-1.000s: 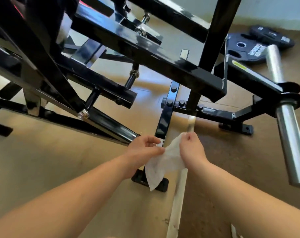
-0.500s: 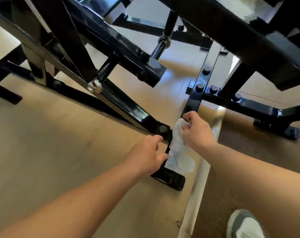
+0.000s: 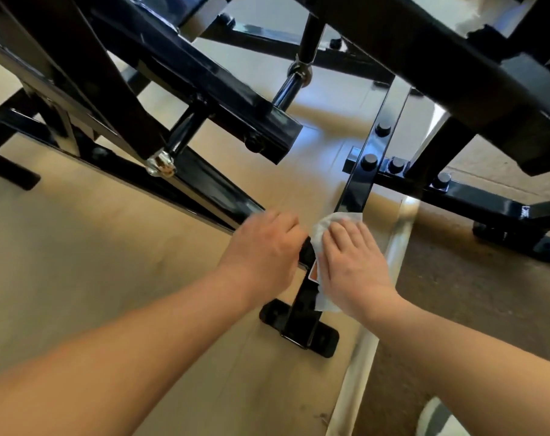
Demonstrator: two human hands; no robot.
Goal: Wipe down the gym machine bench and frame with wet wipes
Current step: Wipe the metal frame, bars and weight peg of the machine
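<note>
The right hand [image 3: 352, 265] lies flat with its fingers straight and together, pressing a crumpled white wet wipe [image 3: 322, 229] onto the narrow glossy black steel frame bar [image 3: 358, 187]. This bar runs from the flat black foot plate [image 3: 325, 341] on the near floor away to the bolted crosspiece [image 3: 475, 199] on the far right. The wipe is trapped between palm and bar, with its far edge showing past the fingertips and a near corner hanging out under the wrist. An open palm spreads the cloth across the full width of the bar, which suits a long stroke along it.

The left hand [image 3: 264, 247] sits just to the left, almost touching the right. Its fingers are bent down over the spot where the slanting black frame rail [image 3: 204, 196] meets the bar. It is probably steadying the body for the low reach. The fingertips are hidden and the hand is blurred, so I cannot tell whether it grips the rail or only rests on it.

An orange-and-white sticker [image 3: 313, 273] peeks out on the bar between the two hands. The machine stands partly on tan flooring [image 3: 110, 278] and partly on a dark speckled mat [image 3: 456, 297], which are divided by a pale strip [image 3: 390, 272].

The step in hand looks like wiping this low bar. Much of the frame overhead probably remains to be done, and the padded bench cannot be made out here.
</note>
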